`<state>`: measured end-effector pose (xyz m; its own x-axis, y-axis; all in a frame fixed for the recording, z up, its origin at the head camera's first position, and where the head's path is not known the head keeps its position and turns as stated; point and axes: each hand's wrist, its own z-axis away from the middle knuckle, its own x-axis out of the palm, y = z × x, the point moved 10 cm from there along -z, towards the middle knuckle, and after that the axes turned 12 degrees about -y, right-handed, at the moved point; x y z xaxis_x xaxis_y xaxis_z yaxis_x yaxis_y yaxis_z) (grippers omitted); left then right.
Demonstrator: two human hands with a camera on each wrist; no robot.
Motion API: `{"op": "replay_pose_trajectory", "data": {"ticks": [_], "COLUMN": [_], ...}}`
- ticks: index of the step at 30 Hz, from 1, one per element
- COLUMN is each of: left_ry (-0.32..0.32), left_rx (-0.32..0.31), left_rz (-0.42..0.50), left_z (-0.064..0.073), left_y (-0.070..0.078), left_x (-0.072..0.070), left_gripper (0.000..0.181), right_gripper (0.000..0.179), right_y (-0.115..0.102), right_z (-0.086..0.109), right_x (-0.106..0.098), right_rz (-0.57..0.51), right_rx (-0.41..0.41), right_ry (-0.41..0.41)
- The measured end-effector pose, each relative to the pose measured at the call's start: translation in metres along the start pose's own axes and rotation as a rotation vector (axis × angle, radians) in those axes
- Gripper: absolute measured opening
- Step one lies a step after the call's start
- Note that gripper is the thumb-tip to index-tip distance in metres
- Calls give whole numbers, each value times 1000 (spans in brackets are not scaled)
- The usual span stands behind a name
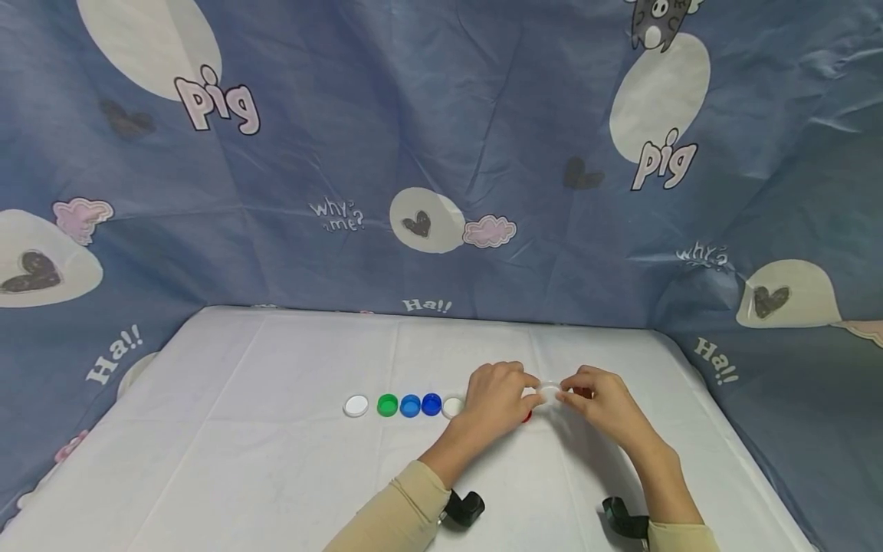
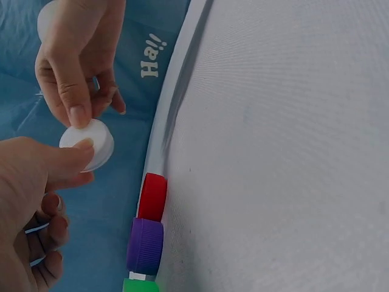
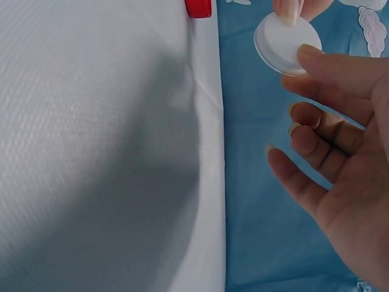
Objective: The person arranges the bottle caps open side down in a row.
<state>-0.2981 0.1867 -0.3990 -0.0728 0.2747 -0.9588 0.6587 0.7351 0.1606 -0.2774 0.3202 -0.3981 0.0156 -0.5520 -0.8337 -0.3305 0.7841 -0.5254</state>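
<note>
Both hands hold one white round cap [image 1: 549, 392] up off the table, each by its own edge. My left hand [image 1: 498, 395] pinches it between thumb and forefinger; the other fingers curl loosely in the left wrist view. From the opposite side my right hand [image 1: 603, 399] also pinches the cap [image 3: 276, 42] by the rim. A red cap [image 2: 152, 198] stands on the table close to the left hand, with a purple cap [image 2: 144, 246] and a green cap [image 2: 141, 285] beside it. In the head view, the left hand covers part of this row.
Leftward along the row lie a white cap [image 1: 451, 407], a dark blue cap [image 1: 431, 404], a light blue cap [image 1: 410, 405], another green cap [image 1: 387, 405] and a white cap [image 1: 356, 406]. A white cloth covers the table [image 1: 262, 468]; a blue printed curtain [image 1: 331, 153] hangs behind.
</note>
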Motion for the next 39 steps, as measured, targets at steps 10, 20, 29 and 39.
{"op": "replay_pose_trajectory", "data": {"ticks": [10,20,29,39], "left_ry": [24,29,20,22], "left_rx": [46,89,86,51], "left_rz": [-64,-73,-71,-2], "left_z": [1,2,2,4], "left_y": [3,9,9,2], "left_x": [1,-2,-2,-1], "left_gripper": [37,47,45,42], "right_gripper": [10,18,21,28], "right_y": [15,22,24,15], "right_z": [2,2,2,4], "right_x": [8,15,15,8], "right_rz": [-197,-232,-211,-161], "right_rx": [171,207,223,161], "right_ry": [-120,-188,-201,-175]}}
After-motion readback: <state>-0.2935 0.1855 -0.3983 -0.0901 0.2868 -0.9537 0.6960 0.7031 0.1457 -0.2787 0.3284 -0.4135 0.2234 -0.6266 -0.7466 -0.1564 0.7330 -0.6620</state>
